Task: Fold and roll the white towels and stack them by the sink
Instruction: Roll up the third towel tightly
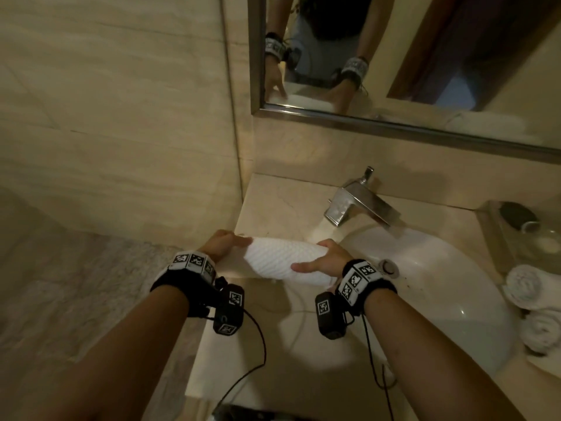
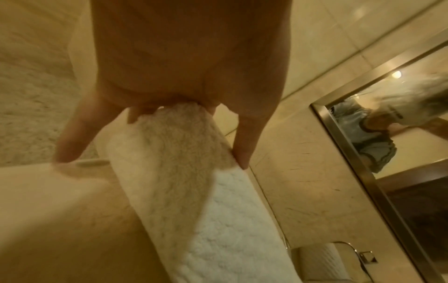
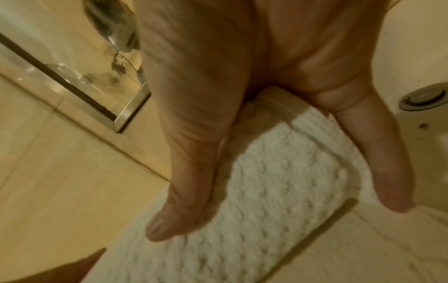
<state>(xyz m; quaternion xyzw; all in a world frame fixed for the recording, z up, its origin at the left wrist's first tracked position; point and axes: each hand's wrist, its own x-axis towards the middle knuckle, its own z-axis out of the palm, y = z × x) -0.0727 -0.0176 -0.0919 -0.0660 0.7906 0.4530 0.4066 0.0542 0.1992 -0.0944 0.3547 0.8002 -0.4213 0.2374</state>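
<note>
A rolled white towel (image 1: 282,258) lies crosswise over the beige counter (image 1: 273,202), just left of the sink basin (image 1: 440,299). My left hand (image 1: 221,243) grips its left end, and my right hand (image 1: 326,259) grips its right end. In the left wrist view the fingers (image 2: 244,145) straddle the roll (image 2: 194,201) while others curl onto its end. In the right wrist view the thumb (image 3: 184,191) and a finger (image 3: 378,162) clamp the roll (image 3: 266,181) from both sides. Whether the roll rests on the counter or hangs just above it I cannot tell.
Two rolled white towels (image 1: 528,287) (image 1: 543,332) lie stacked right of the basin. A chrome faucet (image 1: 355,205) stands behind the sink, a glass tray (image 1: 522,235) at the back right. A mirror (image 1: 394,56) hangs above. A tiled wall closes the left; a shaggy mat (image 1: 76,284) covers the floor.
</note>
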